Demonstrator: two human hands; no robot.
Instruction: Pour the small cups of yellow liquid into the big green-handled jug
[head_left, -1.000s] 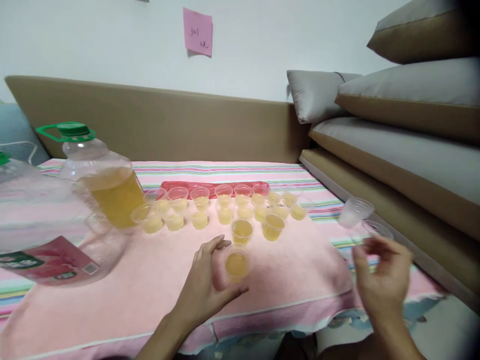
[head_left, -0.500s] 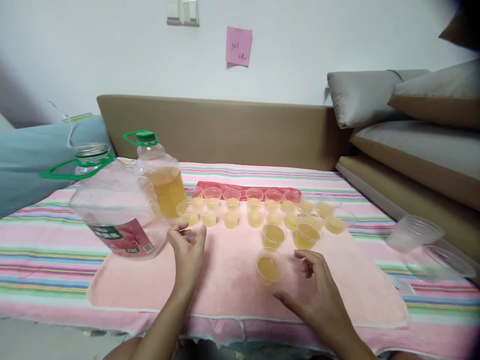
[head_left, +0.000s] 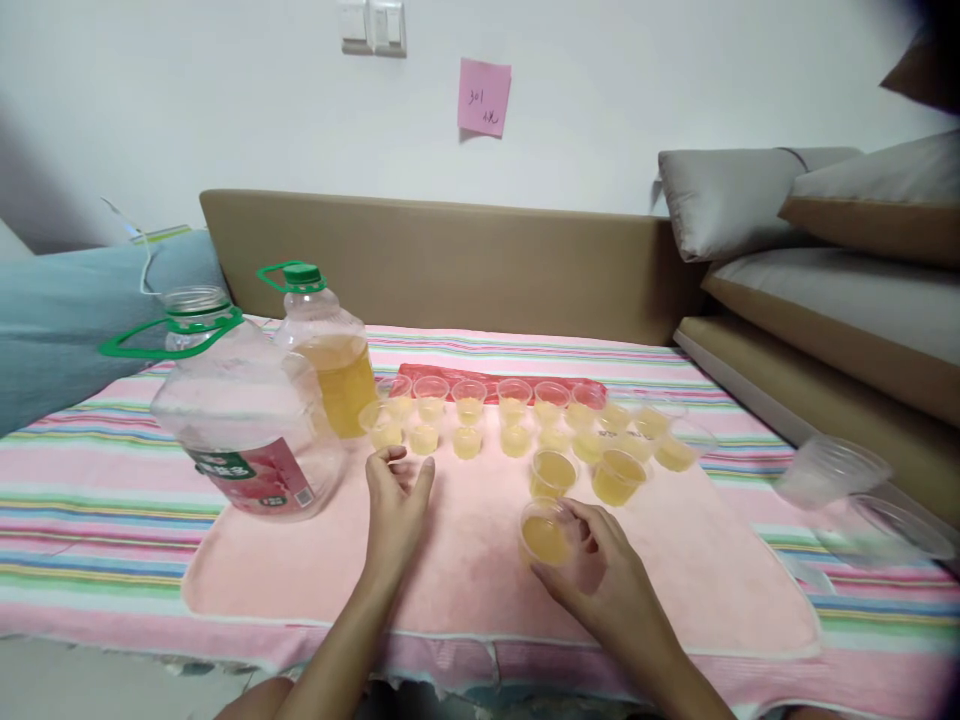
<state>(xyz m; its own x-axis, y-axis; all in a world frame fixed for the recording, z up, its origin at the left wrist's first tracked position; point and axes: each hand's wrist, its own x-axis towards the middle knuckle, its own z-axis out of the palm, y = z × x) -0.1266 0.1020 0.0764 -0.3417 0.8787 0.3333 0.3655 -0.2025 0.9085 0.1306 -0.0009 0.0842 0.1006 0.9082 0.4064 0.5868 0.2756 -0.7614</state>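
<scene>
Closest to me stands a clear plastic cup (head_left: 541, 538) of yellow liquid. My right hand (head_left: 604, 570) is around its right side, thumb in front and fingers behind the rim. My left hand (head_left: 397, 510) hovers over the pink mat with its fingers apart and holds nothing; the nearest things to it are small cups of pale yellow liquid (head_left: 424, 440). Two fuller cups, one on the left (head_left: 553, 475) and one on the right (head_left: 618, 478), stand just behind the held cup. Farther back, several more cups form two rows.
At left stand an empty-looking big plastic jug (head_left: 240, 400) and a capped jug of yellow liquid (head_left: 337, 380). A red plastic bag (head_left: 495, 385) lies behind the cups. Stacked clear containers (head_left: 829, 470) and a lid (head_left: 900, 528) lie at right, beside piled cushions (head_left: 847, 290).
My right hand has moved left and closed around the nearest cup. My left hand has shifted slightly right, still holding nothing. The whole view has shifted a little.
</scene>
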